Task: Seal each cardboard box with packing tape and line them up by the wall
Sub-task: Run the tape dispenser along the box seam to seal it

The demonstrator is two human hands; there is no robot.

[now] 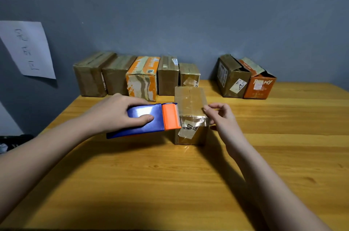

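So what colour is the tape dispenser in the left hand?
The tape dispenser is blue with an orange cutter end, seen in the head view.

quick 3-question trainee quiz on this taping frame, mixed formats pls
1. True or false: the left hand grips the blue-and-orange tape dispenser.
2. What does the right hand do? A) pinches the tape end at the right edge of the middle box B) lifts the orange box C) rests flat on the table
3. How many boxes stand in the left row by the wall?

Key: 1 true; 2 A; 3 five.
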